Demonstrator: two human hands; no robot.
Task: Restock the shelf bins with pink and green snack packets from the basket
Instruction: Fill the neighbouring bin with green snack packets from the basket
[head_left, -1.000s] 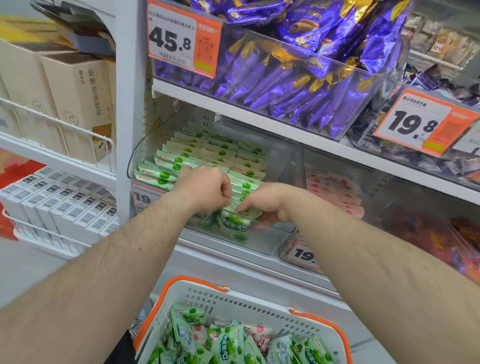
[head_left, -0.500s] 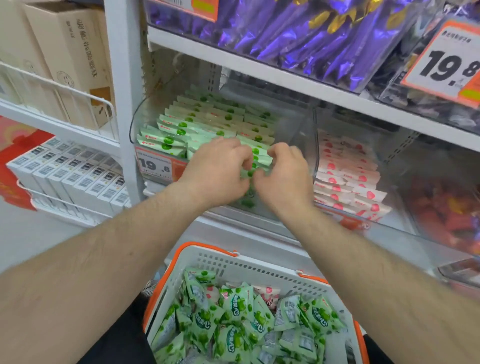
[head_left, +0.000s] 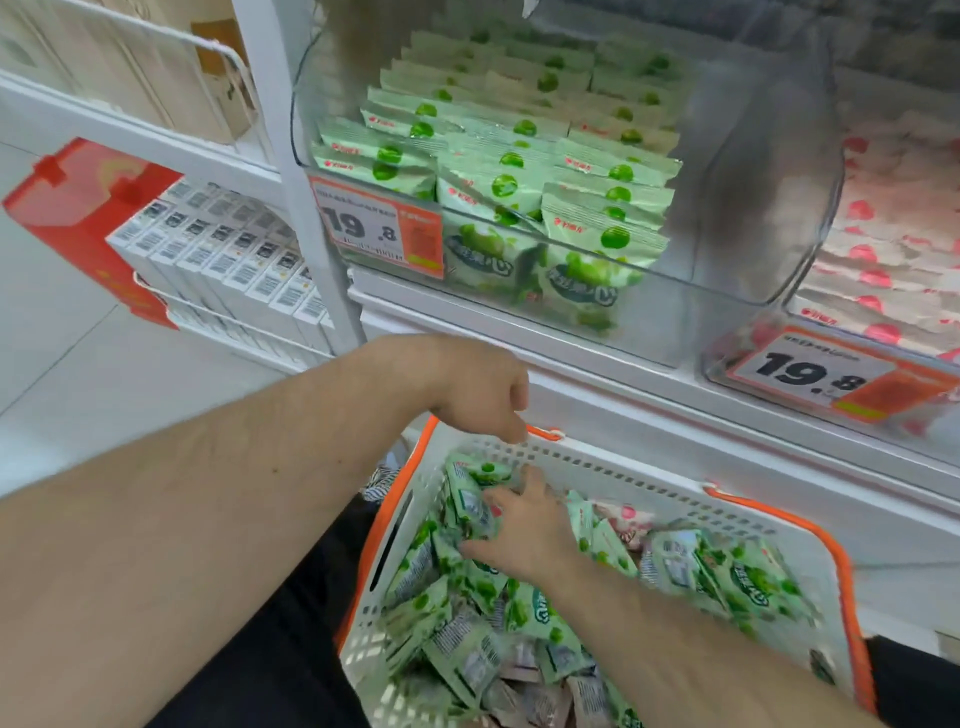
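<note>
Head view shows the right hand (head_left: 524, 530) gathering green packets (head_left: 470, 512) in the basket (head_left: 649, 480), left hand (head_left: 480, 387) loosely curled, empty; next, lift them into the green bin (head_left: 691, 283).

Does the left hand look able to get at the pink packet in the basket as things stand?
Probably yes: the left hand hovers over the basket rim, holding nothing, and the pink packet lies uncovered beyond the right hand.
</note>
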